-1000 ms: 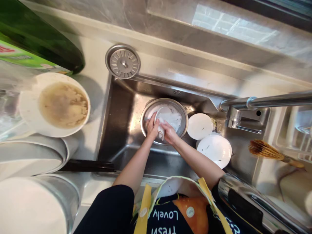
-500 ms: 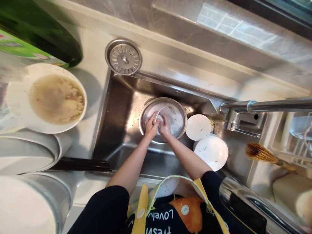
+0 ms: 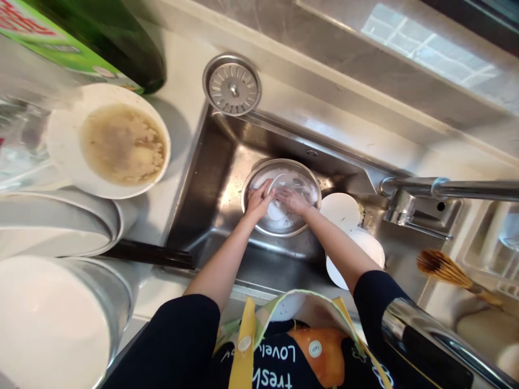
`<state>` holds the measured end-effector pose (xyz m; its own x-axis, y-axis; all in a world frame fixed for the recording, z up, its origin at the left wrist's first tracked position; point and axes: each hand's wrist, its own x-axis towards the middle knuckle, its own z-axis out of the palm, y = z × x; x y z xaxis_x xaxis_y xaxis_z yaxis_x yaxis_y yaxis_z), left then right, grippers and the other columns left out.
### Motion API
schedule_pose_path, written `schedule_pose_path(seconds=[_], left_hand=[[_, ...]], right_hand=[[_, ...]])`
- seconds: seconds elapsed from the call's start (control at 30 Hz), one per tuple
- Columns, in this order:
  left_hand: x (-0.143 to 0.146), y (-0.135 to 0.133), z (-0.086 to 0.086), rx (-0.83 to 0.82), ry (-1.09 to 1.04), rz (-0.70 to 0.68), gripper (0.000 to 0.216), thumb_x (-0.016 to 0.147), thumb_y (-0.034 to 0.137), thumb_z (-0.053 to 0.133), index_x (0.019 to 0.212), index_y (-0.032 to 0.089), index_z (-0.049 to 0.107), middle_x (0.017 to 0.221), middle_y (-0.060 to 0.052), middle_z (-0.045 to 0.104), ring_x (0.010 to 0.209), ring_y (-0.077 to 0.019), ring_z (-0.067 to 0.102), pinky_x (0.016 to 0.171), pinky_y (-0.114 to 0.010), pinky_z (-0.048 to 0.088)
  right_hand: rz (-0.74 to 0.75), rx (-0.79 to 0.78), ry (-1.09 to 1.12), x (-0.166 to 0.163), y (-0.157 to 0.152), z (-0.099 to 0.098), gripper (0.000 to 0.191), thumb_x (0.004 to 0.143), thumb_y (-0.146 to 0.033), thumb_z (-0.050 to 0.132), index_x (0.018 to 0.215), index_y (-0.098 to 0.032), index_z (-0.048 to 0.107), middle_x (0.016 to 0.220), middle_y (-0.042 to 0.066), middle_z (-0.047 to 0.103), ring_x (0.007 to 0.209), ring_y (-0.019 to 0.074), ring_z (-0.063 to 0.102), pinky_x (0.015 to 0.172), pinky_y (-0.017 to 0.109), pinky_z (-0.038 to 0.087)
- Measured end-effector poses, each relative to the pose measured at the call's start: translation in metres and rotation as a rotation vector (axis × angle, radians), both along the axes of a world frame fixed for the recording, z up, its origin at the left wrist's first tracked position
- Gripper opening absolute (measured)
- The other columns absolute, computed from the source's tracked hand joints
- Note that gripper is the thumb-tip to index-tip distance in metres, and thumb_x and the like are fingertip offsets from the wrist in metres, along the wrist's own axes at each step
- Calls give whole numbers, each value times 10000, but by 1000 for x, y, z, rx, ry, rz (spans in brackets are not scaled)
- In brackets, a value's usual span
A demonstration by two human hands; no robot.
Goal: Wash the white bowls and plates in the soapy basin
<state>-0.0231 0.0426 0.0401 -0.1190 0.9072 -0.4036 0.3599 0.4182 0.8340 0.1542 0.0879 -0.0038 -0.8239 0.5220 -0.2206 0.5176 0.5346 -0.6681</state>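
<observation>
Both my hands are down in a round steel basin [image 3: 251,217] that stands in the sink [image 3: 211,178]. My left hand [image 3: 258,201] grips the edge of a small white bowl [image 3: 276,210] lying in soapy water. My right hand [image 3: 292,200] lies over the bowl's other side with fingers curled on it; what else it may hold is hidden.
Two white plates [image 3: 341,209] rest in the sink to the right, under the tap [image 3: 446,189]. A sink strainer [image 3: 232,85] lies on the rim. A dirty bowl of brownish liquid [image 3: 121,143], stacked dishes [image 3: 60,221], a green bottle [image 3: 101,38] and a brush [image 3: 446,267] surround the sink.
The bowl was tilted up between my hands; now it lies lower in the basin. My right hand has moved over it. The view has shifted left.
</observation>
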Motion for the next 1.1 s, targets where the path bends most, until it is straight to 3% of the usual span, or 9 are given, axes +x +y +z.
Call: schedule_pose_path(seconds=[0.17, 0.33, 0.4, 0.5, 0.7, 0.83, 0.9, 1.0, 1.1], left_hand=[[-9, 6, 2, -75, -67, -26, 591, 816, 547, 516, 1317, 231, 514, 1328, -61, 550, 1284, -258, 436, 1111, -403, 272], [-12, 6, -4, -122, -219, 16, 603, 821, 547, 503, 1326, 219, 501, 1361, -56, 520, 1305, -252, 417, 1114, -383, 274], [-12, 5, -6, -122, -253, 42, 594, 815, 542, 514, 1313, 217, 517, 1347, -52, 535, 1297, -259, 426, 1113, -386, 280], [-11, 4, -7, -102, -258, 80, 569, 820, 535, 512, 1288, 214, 544, 1298, -50, 577, 1259, -264, 468, 1096, -384, 311], [-5, 1, -5, -36, -82, 80, 533, 837, 541, 482, 1258, 226, 569, 1246, -61, 612, 1197, -261, 521, 1058, -402, 360], [4, -8, -2, 33, 31, 35, 517, 853, 506, 468, 1289, 236, 532, 1287, -67, 577, 1218, -259, 488, 1066, -416, 337], [9, -13, -2, 92, 109, 90, 510, 870, 477, 439, 1310, 225, 496, 1311, -80, 549, 1230, -258, 466, 1075, -425, 314], [11, -18, -5, 152, 171, 160, 535, 859, 431, 462, 1345, 209, 430, 1363, -96, 487, 1262, -260, 420, 1088, -431, 284], [2, -12, -9, 122, 73, 120, 540, 837, 367, 498, 1352, 231, 412, 1358, -72, 491, 1256, -247, 433, 1082, -414, 301]], right_hand=[[394, 187, 164, -3, 51, 12, 311, 952, -164, 343, 1098, -180, 617, 1239, 105, 594, 1222, 162, 492, 1079, 413, 362], [561, 188, 329, -7, 74, 20, 342, 974, -187, 293, 1085, -172, 616, 1185, 75, 631, 1244, 117, 478, 1131, 405, 306], [502, 159, 312, -2, 73, 19, 339, 975, -192, 299, 1092, -185, 617, 1197, 58, 628, 1244, 118, 477, 1132, 409, 306], [275, 89, 218, 7, 56, 11, 299, 945, -172, 374, 1134, -181, 605, 1228, 77, 608, 1254, 153, 465, 1113, 420, 325], [-228, -221, 12, -1, -24, 10, 480, 736, -68, 558, 1214, -102, 548, 1344, 166, 497, 1286, 243, 416, 1076, 404, 341], [-508, -542, 18, -26, -63, 30, 579, 713, -126, 559, 1285, -149, 476, 1114, 80, 642, 972, 209, 604, 878, 345, 480], [-606, -578, 151, -35, -70, 37, 548, 712, -185, 582, 1252, -182, 493, 991, 15, 664, 838, 172, 612, 798, 294, 494], [-617, -473, 233, -36, -67, 36, 432, 680, -170, 596, 1111, -187, 578, 882, -18, 668, 772, 154, 611, 756, 258, 484], [-415, -347, 231, -24, -54, 25, 320, 664, -72, 559, 955, -175, 643, 997, 21, 684, 976, 191, 616, 874, 277, 454]])
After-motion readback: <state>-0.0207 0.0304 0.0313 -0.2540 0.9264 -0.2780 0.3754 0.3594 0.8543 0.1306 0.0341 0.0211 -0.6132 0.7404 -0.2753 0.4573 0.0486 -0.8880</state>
